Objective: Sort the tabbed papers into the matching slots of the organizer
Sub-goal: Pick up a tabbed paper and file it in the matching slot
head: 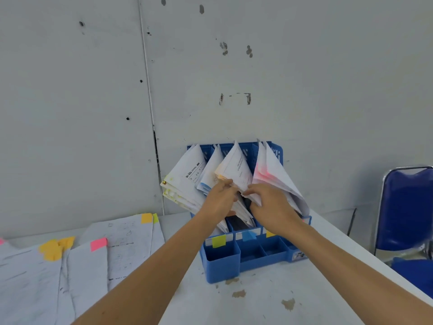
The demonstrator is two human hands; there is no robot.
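Table (257, 301), stained white, meets scuffed wall (304, 66); left hand (219, 200) and right hand (271, 207) clutch papers (236, 167) in organizer (222, 266).

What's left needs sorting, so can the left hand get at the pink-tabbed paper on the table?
Probably yes: the left hand is at the organizer, and the pink-tabbed paper lies uncovered to its left, nothing between.

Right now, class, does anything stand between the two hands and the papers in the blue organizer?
Nothing visible does. The left hand touches and the right hand pinches the leaning papers in the middle of the organizer.
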